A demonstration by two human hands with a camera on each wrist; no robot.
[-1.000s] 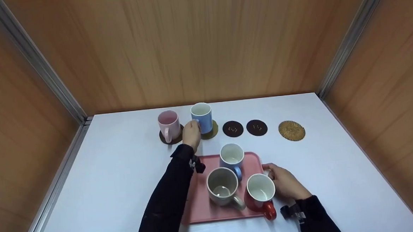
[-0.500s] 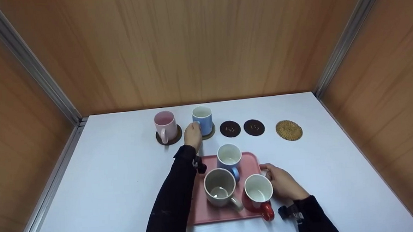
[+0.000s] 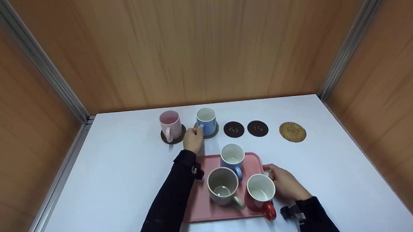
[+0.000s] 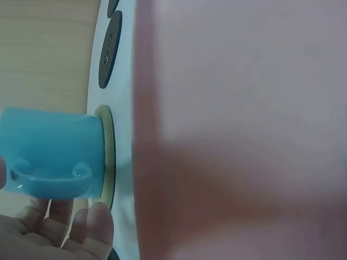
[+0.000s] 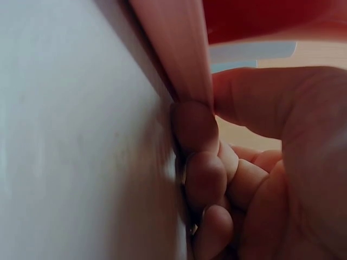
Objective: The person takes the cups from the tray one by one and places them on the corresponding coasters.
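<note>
Gripping tray (image 3: 256,159) edge, right hand (image 3: 284,186) seemingly

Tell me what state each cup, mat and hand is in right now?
Pink mug: upright on a dark coaster.
Blue mug: upright on a tan coaster.
Two dark coasters: bare.
Woven coaster: bare.
Three mugs on the pink tray: upright.
Left hand: open by the blue mug's handle.
Right hand: gripping the tray's edge.

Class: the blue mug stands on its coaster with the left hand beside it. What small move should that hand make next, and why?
Probably draw the left hand back from the blue mug: it stands upright on its coaster, and the fingers look open beside the handle. Two dark coasters remain bare.
</note>
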